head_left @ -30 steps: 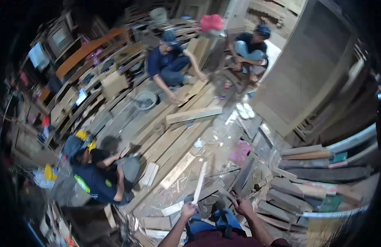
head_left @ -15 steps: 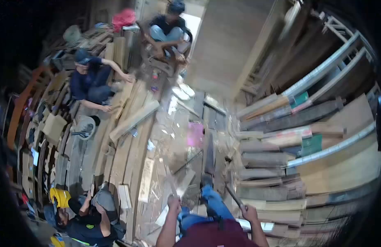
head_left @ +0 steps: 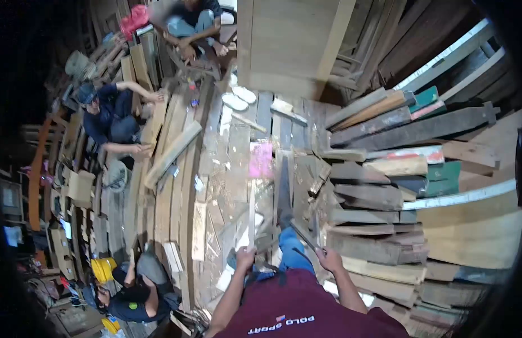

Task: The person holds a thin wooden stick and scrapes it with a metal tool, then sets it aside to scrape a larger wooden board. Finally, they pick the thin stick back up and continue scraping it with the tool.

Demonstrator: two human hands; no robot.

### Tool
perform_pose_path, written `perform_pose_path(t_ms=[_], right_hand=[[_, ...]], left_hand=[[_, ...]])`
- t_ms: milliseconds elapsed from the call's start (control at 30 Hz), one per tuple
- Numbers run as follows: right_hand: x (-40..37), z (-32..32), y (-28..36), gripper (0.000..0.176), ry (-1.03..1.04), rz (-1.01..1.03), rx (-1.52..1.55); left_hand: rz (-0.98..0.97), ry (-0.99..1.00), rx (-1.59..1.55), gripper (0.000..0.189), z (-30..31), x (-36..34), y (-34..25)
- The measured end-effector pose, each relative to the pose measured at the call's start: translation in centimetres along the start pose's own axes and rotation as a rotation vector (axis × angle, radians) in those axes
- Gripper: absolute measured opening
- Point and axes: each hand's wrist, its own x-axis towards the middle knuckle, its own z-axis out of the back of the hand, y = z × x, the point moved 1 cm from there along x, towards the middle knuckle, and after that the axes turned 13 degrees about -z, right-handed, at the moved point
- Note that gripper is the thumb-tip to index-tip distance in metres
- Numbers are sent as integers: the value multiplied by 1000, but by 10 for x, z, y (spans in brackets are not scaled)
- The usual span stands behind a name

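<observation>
My left hand [head_left: 245,258] is closed round the lower end of a light, narrow strip [head_left: 252,217] that points forward, upright in the view. My right hand [head_left: 329,259] grips a dark bar-like tool [head_left: 305,235], which slants forward and to the left. What exactly the two objects are, I cannot make out. Between my hands a leg in blue jeans [head_left: 293,250] reaches forward over the plank floor. A pink sheet [head_left: 261,160] lies on the floor ahead, beyond the light strip.
Stacked boards [head_left: 379,248] line the right side. Long planks [head_left: 179,169] run along the left, where two people [head_left: 111,118] [head_left: 140,298] sit. Another person [head_left: 196,28] squats at the top beside white shoes [head_left: 238,98]. A large panel [head_left: 286,45] stands ahead.
The view has shifted, and more of the maroon shirt shows. The strip in my left hand now points more straight ahead. The tool in my right hand has swung slightly leftward.
</observation>
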Motion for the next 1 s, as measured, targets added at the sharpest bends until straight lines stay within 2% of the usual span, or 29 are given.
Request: perform_pose_path(t_ms=[67,133,167,267,300,367,433,467,533,567,600,667,700,733,767,800,833,900,967,1000], right_hand=[[40,30,-4,46,45,39,2],[80,62,-9,45,30,77,-72],[102,73,-8,44,16,100,-102],[133,116,11,42,-65,9,-3],[143,120,9,42,-73,15,3],[164,121,5,42,-93,21,27],[164,132,11,46,33,-30,25],[159,138,14,46,82,-47,10],[140,135,-1,42,-13,-17,27],[127,134,-7,40,-78,4,48],[110,132,-14,39,-143,-61,40],[66,115,-33,39,-231,-205,92],[47,115,-39,39,-243,-278,142],[16,131,-10,39,-200,-453,258],[-7,120,-9,37,-374,-331,359],[-17,94,-27,35,-458,-311,371],[-45,111,1,35,-320,-417,434],[-57,57,-30,30,-403,-316,569],[-86,59,17,25,-535,-387,687],[-92,32,5,23,-608,-407,692]], left_hand=[[90,12,-167,39,-7,0,-40],[19,-77,-180,34,-18,14,-41],[73,-73,-251,32,-14,9,-77],[-4,-64,-322,29,-11,21,-97],[-4,-75,-318,26,-10,18,-116],[7,-114,-291,24,-12,32,-114],[46,-115,-245,21,-10,39,-121],[61,-76,-226,22,-8,44,-131],[42,-25,-273,27,-8,68,-119],[104,-56,-272,27,-12,81,-112],[77,-46,-229,27,-13,93,-112],[66,35,-263,27,-16,110,-146],[54,91,-125,27,-14,110,-182],[18,126,-105,28,-20,119,-190],[-19,155,-84,29,-26,128,-192],[-57,181,-61,29,-31,134,-196],[-159,191,-102,31,-35,136,-206],[-235,314,-28,33,-42,140,-216],[-310,416,82,37,-44,133,-260],[-513,395,194,45,-58,139,-256]])
